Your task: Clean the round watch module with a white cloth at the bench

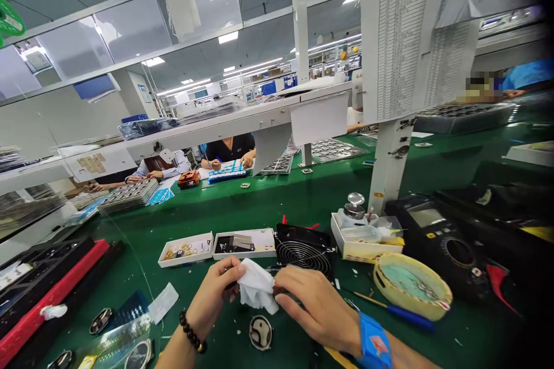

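My left hand and my right hand meet over the green table, both pinched on a crumpled white cloth. What the cloth wraps, if anything, is hidden. My left wrist wears a dark bead bracelet; my right wrist wears a blue strap. A round emblem lies on the mat just below the cloth. A small black fan stands right behind my hands.
Two white trays of small parts sit behind my hands. A round tape-rimmed dish, a blue-handled tool and a black meter lie right. Red and black trays lie left. Other people work across the table.
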Motion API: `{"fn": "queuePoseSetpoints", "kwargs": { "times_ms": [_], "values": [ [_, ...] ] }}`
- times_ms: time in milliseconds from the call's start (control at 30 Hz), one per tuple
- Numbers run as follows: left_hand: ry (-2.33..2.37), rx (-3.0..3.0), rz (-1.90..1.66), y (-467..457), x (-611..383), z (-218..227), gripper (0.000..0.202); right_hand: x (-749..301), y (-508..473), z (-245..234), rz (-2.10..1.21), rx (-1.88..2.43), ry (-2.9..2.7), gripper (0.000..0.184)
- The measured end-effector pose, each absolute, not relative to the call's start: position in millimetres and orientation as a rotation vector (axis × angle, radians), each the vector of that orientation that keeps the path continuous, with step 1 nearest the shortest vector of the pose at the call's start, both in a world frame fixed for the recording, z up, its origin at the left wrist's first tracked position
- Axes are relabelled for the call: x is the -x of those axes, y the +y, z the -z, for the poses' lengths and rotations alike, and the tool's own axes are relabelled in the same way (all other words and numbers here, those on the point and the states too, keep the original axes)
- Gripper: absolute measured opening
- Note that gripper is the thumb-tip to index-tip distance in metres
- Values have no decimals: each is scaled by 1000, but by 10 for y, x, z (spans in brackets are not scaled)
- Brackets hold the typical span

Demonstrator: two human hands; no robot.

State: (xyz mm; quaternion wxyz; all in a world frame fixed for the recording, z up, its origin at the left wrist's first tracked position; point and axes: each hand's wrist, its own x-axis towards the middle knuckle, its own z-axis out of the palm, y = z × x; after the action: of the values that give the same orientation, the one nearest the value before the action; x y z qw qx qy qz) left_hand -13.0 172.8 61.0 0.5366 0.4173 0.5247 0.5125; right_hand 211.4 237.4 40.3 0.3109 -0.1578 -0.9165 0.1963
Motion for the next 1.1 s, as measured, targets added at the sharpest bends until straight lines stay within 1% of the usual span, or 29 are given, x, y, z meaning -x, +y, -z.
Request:
{"fn": "queuePoseSetpoints", "kwargs": {
  "times_ms": [200, 733, 900, 1100],
  "values": [
    [1199, -1042, -1177, 1707, 96, -613, 42, -2081, 2415, -350, -462, 406, -2457, 47],
    [1164, -1049, -1145, 1679, 61, -599, 40, -2073, 2429, -273, -399, 406, -2437, 50],
    [1141, -1088, -1127, 1684, 57, -589, 42, -2080, 2445, -249, -449, 401, -2427, 52],
    [1140, -1119, -1072, 1667, 55, -581, 43, -2100, 2408, -325, -574, 326, -2384, 61]
  ]
}}
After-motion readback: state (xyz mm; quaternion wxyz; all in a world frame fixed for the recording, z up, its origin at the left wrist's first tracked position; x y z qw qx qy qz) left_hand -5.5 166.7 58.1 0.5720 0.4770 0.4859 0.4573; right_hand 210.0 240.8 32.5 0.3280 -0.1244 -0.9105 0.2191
